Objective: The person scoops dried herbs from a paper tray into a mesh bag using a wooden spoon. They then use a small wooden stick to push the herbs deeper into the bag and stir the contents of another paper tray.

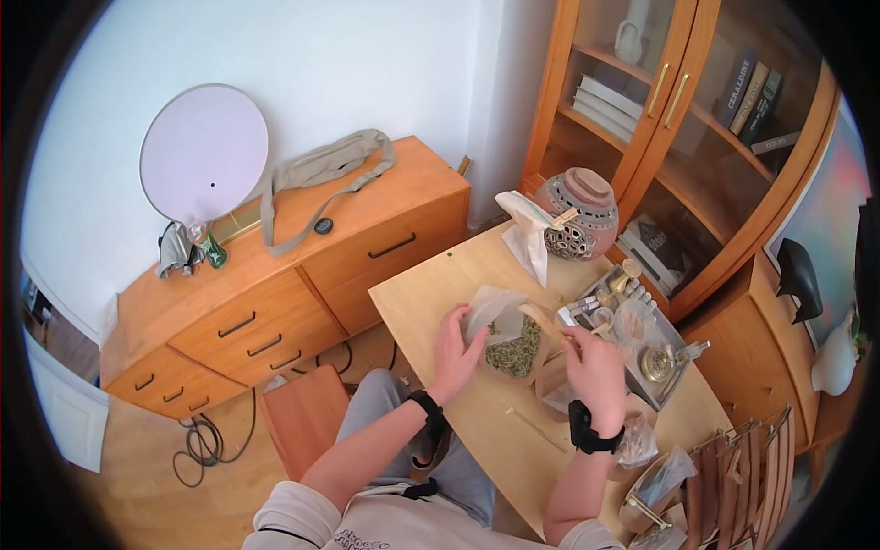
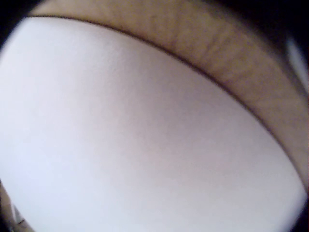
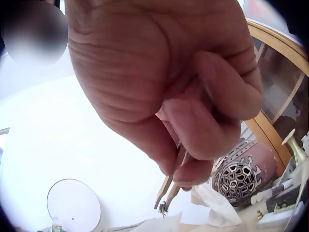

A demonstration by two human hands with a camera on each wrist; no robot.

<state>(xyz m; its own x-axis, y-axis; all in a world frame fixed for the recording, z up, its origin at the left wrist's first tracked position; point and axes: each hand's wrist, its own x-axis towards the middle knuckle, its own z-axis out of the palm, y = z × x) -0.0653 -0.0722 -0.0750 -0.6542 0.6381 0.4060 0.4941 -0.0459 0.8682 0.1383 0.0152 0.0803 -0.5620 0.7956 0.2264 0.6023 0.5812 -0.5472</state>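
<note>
Green herbs (image 1: 515,354), tan tweezers (image 3: 164,189)

From our head we look forward and down, well above the table (image 1: 403,291), with the pierced jar (image 1: 601,216) near its far side. From our left wrist, on the jar's near-left side, we face a pale surface (image 2: 140,130) so close that it fills most of the view. From our right wrist, on the jar's near side, we look past the right hand (image 3: 159,87), very close, towards the jar. Head and right-wrist views share the jar, the round disc (image 1: 203,151) well left of it and the cabinet (image 1: 648,145) behind it.
</note>
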